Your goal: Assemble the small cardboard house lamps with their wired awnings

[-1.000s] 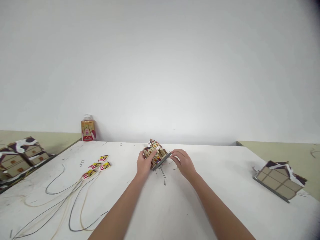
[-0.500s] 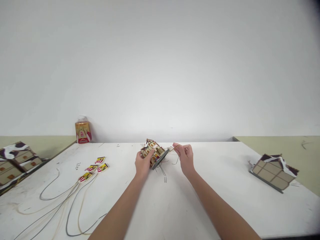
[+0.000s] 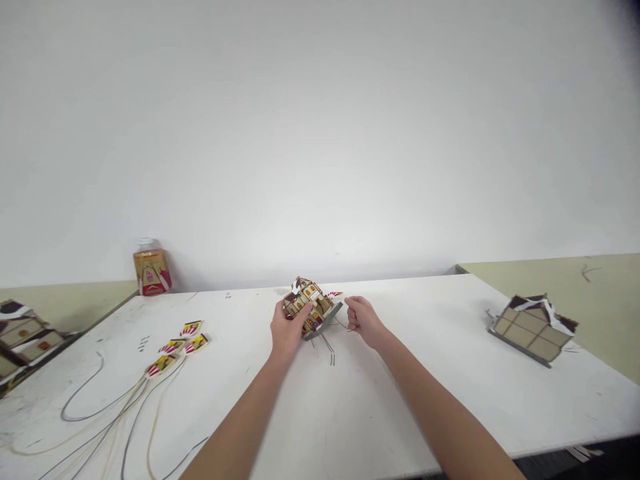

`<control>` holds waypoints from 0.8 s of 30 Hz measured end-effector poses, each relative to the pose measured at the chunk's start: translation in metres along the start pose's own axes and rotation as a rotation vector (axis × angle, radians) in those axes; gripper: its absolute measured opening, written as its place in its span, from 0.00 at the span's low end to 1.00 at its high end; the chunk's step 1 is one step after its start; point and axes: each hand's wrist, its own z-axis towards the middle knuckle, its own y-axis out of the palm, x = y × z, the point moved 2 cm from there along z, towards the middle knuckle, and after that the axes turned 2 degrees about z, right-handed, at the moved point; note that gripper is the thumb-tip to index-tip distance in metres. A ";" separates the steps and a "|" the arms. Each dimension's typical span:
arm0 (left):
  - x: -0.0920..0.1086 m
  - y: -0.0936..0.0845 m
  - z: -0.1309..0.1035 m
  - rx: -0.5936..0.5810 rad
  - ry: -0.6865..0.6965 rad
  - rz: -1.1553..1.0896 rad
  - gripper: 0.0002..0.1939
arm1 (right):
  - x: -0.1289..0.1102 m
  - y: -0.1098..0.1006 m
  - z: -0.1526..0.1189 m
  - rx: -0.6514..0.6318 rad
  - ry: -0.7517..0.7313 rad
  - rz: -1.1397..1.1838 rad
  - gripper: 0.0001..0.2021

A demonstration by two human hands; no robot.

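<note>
My left hand (image 3: 290, 328) is closed around a small model house (image 3: 309, 303) with cream walls, arched windows and white patches on its roof. The house is tilted, its grey base (image 3: 325, 321) facing right and down. Thin wires (image 3: 327, 345) stick out under the base. A red-and-white striped piece (image 3: 335, 294) shows at the far side of the house. Just right of the base, my right hand (image 3: 365, 321) is closed in a fist, with a thin wire (image 3: 342, 324) running from the base into its fingers.
Several striped yellow-and-red pieces (image 3: 161, 366) with long wires lie on the white table (image 3: 310, 413) at left. A bottle (image 3: 153, 270) stands by the wall. Other model houses are at far left (image 3: 27, 340) and at right (image 3: 535, 330).
My right hand has turned from a raised pinch on the wire into a lower fist. The striped piece now shows beside the house. The whole view has shifted slightly.
</note>
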 end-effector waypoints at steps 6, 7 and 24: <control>0.002 0.006 -0.005 -0.088 0.065 -0.012 0.29 | -0.006 -0.004 -0.003 -0.043 0.071 -0.064 0.17; 0.002 0.005 -0.005 -0.091 0.083 0.018 0.28 | -0.007 -0.005 -0.004 -0.051 0.063 -0.074 0.17; 0.006 0.001 -0.008 -0.110 0.152 0.230 0.28 | -0.011 -0.006 -0.003 0.049 -0.411 -0.359 0.17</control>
